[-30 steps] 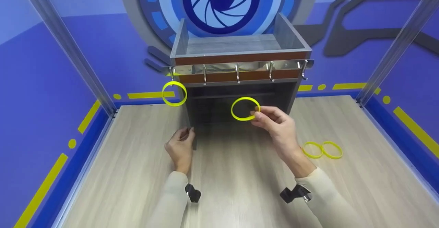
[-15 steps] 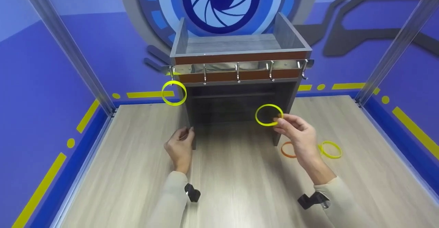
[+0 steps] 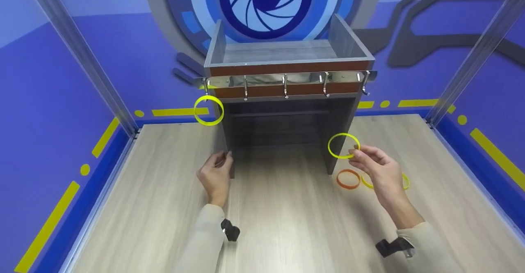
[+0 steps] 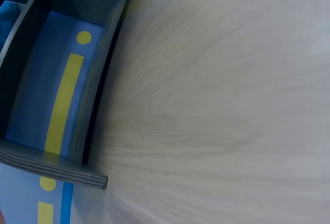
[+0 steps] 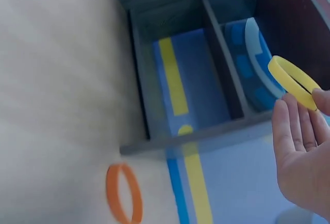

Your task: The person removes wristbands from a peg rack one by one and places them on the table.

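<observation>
My right hand [image 3: 387,176] pinches a yellow silicone wristband [image 3: 329,145] between thumb and fingers, in the air in front of the rack's right side panel. In the right wrist view this wristband [image 5: 285,81] tilts upward from the fingertips. Another yellow wristband [image 3: 196,112] hangs from the leftmost hook [image 3: 206,87]. Loosely curled, my left hand [image 3: 215,178] stays low at the front edge of the rack's left panel [image 3: 229,141], its fingertips right at that edge. The left wrist view shows the panel edge [image 4: 56,170] but not the fingers.
An orange wristband [image 3: 348,187] lies on the table below my right hand, beside yellow wristbands [image 3: 406,181] partly hidden by it. The grey rack [image 3: 348,43] carries a metal rail with several hooks [image 3: 285,86]. Blue walls [image 3: 110,59] enclose the table [image 3: 279,223].
My right hand has moved right and toward the front with the yellow wristband, off the rack's middle. The orange wristband on the table has come into view. My left hand stays put.
</observation>
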Demonstrator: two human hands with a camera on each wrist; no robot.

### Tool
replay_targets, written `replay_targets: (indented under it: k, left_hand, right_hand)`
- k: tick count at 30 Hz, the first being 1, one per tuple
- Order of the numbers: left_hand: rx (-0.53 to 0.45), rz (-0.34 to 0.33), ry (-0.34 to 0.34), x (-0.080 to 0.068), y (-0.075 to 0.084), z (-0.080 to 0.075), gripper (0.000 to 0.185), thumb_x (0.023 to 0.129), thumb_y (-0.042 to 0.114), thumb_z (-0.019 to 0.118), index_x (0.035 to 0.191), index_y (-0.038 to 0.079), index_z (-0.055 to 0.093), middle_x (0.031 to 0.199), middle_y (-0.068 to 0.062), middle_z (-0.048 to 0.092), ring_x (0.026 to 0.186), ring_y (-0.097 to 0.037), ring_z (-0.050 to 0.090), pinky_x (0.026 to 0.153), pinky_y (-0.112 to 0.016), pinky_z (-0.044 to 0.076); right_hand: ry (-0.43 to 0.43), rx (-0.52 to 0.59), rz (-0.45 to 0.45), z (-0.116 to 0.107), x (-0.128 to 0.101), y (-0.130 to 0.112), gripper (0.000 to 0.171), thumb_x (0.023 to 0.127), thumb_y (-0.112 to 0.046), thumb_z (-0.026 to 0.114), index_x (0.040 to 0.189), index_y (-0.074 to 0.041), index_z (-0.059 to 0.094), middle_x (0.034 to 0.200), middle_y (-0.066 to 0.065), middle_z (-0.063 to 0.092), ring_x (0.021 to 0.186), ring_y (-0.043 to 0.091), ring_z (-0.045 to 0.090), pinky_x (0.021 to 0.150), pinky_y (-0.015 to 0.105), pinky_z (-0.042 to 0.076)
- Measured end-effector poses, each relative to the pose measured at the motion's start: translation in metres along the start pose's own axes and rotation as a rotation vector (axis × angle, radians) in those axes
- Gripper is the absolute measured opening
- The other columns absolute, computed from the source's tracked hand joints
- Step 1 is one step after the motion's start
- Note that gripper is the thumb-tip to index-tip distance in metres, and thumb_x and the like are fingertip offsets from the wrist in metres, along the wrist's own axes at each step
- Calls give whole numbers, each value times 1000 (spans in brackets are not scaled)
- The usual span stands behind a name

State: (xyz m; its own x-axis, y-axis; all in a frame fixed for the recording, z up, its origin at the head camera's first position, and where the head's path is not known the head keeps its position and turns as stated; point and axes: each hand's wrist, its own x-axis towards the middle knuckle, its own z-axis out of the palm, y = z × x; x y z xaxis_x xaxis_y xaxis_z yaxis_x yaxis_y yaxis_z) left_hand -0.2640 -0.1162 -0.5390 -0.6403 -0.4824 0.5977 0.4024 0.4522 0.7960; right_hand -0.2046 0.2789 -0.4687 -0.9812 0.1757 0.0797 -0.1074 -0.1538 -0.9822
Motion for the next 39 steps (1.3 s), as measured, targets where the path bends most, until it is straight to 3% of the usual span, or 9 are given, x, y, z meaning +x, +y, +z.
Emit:
replay_targets:
  k: [13,21,25,32,39]
  left_hand:
    - [-29,37,21,0,0,2,9,83,-4,86,89,-2,80,83,-12,79,72,-28,78,66,-34,65]
    - [-11,-2,10,1,2,1,8,84,-1,87,89,-2,81,84,-12,79,73,-26,78,66,-33,65]
    - [-6,-25,0,0,3,1,9,84,0,87,89,-2,81,84,-13,79,73,-26,78,67,-35,65]
    - [-10,-18,1,1,2,1,8,84,0,87,89,-2,80,84,-13,79,73,-27,78,67,-35,65]
    - [-3,-7,12,0,0,1,9,84,0,87,88,-2,80,84,-13,79,72,-27,78,66,-36,65]
  right_hand:
    - [-53,-98,35,-45,-11,23,36,99,-9,76,125,13,64,109,13,79,97,25,78,91,36,61]
    - [-101,-134,41,-57,-13,34,32,100,-5,75,125,12,65,110,20,77,95,26,78,89,42,62]
    - [-127,-189,70,-63,-14,39,38,101,-7,74,129,15,62,108,21,77,92,27,78,87,44,62]
    - [-152,-226,105,-74,-17,51,43,101,-3,72,134,20,56,109,23,77,88,24,77,82,38,65]
    - [-189,-277,157,-86,-20,60,42,103,-5,69,135,20,57,110,20,78,92,24,77,87,42,63]
